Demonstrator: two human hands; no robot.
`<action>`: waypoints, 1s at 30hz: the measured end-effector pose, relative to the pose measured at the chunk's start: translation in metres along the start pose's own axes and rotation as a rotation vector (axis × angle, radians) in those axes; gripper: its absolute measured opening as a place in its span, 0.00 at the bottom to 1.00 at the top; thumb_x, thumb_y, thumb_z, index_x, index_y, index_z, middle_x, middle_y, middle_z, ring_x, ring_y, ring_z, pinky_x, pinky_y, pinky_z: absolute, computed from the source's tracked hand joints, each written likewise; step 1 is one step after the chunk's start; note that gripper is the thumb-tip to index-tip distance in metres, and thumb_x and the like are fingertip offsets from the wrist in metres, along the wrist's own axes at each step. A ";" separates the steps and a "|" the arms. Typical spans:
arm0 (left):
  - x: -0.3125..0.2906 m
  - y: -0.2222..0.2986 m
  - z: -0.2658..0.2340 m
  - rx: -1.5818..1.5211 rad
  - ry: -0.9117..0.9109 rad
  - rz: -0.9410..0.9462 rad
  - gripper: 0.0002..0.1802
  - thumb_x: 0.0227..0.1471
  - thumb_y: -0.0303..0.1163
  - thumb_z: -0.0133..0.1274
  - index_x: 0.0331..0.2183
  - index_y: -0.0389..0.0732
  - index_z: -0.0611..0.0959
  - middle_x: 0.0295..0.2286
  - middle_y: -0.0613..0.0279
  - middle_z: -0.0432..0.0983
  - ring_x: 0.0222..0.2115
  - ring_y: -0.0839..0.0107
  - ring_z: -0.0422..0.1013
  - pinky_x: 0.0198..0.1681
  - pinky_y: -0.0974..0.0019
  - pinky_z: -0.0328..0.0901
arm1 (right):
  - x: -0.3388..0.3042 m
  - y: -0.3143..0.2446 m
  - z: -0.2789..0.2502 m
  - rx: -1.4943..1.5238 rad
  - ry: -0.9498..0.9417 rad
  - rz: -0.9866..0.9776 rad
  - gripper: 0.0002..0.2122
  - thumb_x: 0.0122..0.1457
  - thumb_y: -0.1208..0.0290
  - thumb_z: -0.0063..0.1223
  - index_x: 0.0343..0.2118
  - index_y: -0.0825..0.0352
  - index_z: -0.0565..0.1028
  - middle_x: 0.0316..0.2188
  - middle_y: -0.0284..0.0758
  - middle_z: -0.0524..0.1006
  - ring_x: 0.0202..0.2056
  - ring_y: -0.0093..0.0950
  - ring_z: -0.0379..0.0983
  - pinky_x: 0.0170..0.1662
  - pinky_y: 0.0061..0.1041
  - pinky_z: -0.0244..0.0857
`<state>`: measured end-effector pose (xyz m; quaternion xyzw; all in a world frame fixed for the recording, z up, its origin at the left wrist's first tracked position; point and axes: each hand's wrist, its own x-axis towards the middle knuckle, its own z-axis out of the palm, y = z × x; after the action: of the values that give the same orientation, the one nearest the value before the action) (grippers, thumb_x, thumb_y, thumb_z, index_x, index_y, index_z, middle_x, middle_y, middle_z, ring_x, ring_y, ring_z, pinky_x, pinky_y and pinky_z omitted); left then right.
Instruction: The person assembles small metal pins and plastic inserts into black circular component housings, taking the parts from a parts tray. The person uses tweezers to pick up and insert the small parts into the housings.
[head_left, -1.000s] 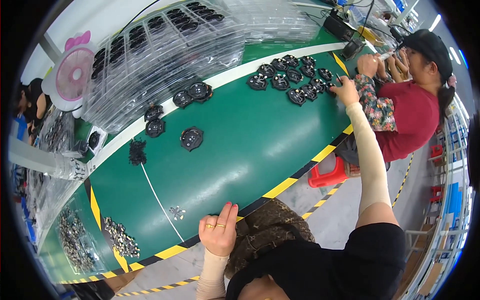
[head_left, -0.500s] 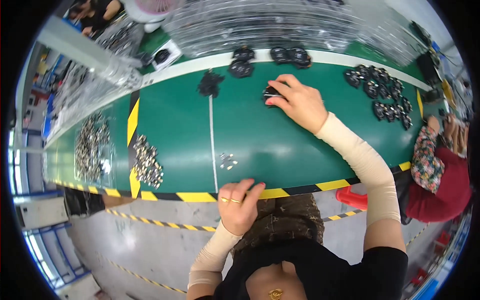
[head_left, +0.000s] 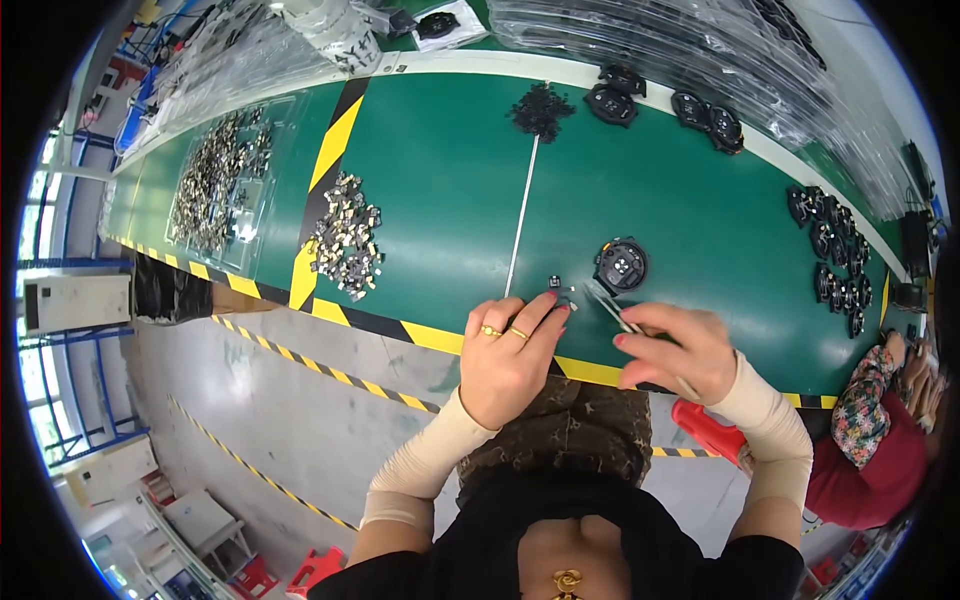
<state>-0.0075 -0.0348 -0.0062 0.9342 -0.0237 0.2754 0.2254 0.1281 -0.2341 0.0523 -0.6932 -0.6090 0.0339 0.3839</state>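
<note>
My left hand (head_left: 508,350) is at the table's front edge. Its thumb and fingers draw together at a tiny light part; what they pinch is too small to name. Just beyond the fingertips lies a small dark piece (head_left: 555,282) with light bits around it. My right hand (head_left: 685,350) is closed on metal tweezers (head_left: 612,311), whose tips point toward the left fingertips. Between and beyond the hands, a round black watch-like case (head_left: 622,264) lies flat, its inner side with small squares showing. Neither hand touches the case.
A heap of small metal-and-black parts (head_left: 346,238) sits by the striped tape, a larger heap (head_left: 215,190) on a clear tray further left. A pile of tiny black pieces (head_left: 541,112) and several round cases (head_left: 612,103) lie at the back; more cases (head_left: 835,240) stand right, near another person.
My right hand has come back from the far side, where it held a black case, and now grips tweezers. A case lies closer to me. My left hand has moved onto the table's edge.
</note>
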 end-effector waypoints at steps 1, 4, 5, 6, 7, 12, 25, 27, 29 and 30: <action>0.000 0.000 0.000 0.000 0.000 -0.006 0.17 0.40 0.24 0.63 0.37 0.41 0.85 0.43 0.68 0.76 0.37 0.65 0.69 0.41 0.60 0.63 | -0.003 0.004 0.008 -0.067 -0.037 -0.074 0.13 0.48 0.72 0.67 0.36 0.70 0.78 0.38 0.43 0.76 0.34 0.35 0.78 0.33 0.28 0.74; 0.000 -0.001 -0.001 -0.013 0.006 -0.012 0.17 0.40 0.23 0.63 0.37 0.41 0.85 0.42 0.68 0.76 0.36 0.65 0.69 0.41 0.60 0.63 | -0.009 0.019 0.020 -0.147 -0.086 -0.213 0.14 0.48 0.74 0.64 0.38 0.72 0.77 0.43 0.45 0.76 0.40 0.37 0.79 0.37 0.29 0.76; 0.000 -0.001 -0.001 -0.016 0.005 -0.015 0.17 0.39 0.24 0.63 0.37 0.42 0.85 0.42 0.68 0.77 0.36 0.65 0.69 0.41 0.60 0.63 | -0.007 0.021 0.018 -0.198 -0.137 -0.263 0.15 0.47 0.75 0.62 0.39 0.73 0.77 0.44 0.45 0.75 0.41 0.37 0.79 0.38 0.29 0.76; 0.000 -0.001 -0.001 -0.019 0.003 -0.017 0.17 0.39 0.24 0.63 0.37 0.42 0.85 0.42 0.69 0.77 0.36 0.66 0.69 0.41 0.60 0.63 | -0.005 0.022 0.017 -0.249 -0.189 -0.314 0.15 0.47 0.76 0.60 0.40 0.74 0.77 0.45 0.45 0.75 0.42 0.37 0.78 0.40 0.29 0.76; 0.000 -0.001 -0.001 -0.020 0.004 -0.019 0.17 0.39 0.24 0.63 0.37 0.42 0.85 0.42 0.69 0.77 0.36 0.66 0.69 0.41 0.60 0.63 | -0.005 0.025 0.017 -0.249 -0.191 -0.314 0.15 0.47 0.76 0.60 0.40 0.74 0.77 0.45 0.45 0.75 0.42 0.37 0.78 0.40 0.29 0.76; 0.004 0.004 -0.009 -0.001 0.106 0.015 0.17 0.41 0.27 0.65 0.38 0.42 0.85 0.40 0.65 0.76 0.35 0.65 0.68 0.40 0.60 0.63 | -0.006 0.031 0.009 -0.167 -0.205 -0.333 0.13 0.48 0.82 0.56 0.39 0.76 0.78 0.45 0.47 0.76 0.45 0.40 0.78 0.44 0.30 0.76; 0.033 0.020 0.018 -0.173 -0.165 0.154 0.19 0.37 0.24 0.56 0.37 0.38 0.85 0.36 0.66 0.74 0.34 0.66 0.70 0.34 0.64 0.65 | -0.041 0.036 0.006 0.889 0.698 0.794 0.08 0.61 0.83 0.49 0.37 0.65 0.63 0.35 0.52 0.78 0.29 0.33 0.81 0.30 0.23 0.76; 0.027 0.017 0.015 -0.255 -0.179 0.173 0.18 0.36 0.23 0.56 0.36 0.38 0.85 0.36 0.65 0.76 0.38 0.65 0.71 0.36 0.63 0.66 | -0.041 0.035 0.007 0.897 0.667 0.786 0.08 0.61 0.83 0.49 0.36 0.66 0.63 0.34 0.52 0.78 0.28 0.33 0.81 0.30 0.22 0.76; 0.027 0.016 0.014 -0.266 -0.183 0.168 0.19 0.35 0.22 0.56 0.36 0.39 0.85 0.37 0.65 0.76 0.37 0.65 0.71 0.37 0.63 0.66 | -0.040 0.034 0.008 0.893 0.608 0.783 0.08 0.60 0.84 0.49 0.35 0.65 0.62 0.33 0.50 0.78 0.28 0.33 0.81 0.30 0.23 0.76; 0.026 0.015 0.014 -0.275 -0.175 0.163 0.19 0.34 0.21 0.56 0.36 0.39 0.85 0.37 0.65 0.76 0.37 0.65 0.71 0.38 0.62 0.67 | -0.041 0.031 0.009 0.896 0.615 0.790 0.08 0.60 0.84 0.49 0.35 0.65 0.62 0.33 0.50 0.78 0.28 0.33 0.81 0.30 0.23 0.76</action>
<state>0.0191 -0.0526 0.0034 0.9099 -0.1564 0.2047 0.3251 0.1385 -0.2642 0.0105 -0.6157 -0.0994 0.2222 0.7494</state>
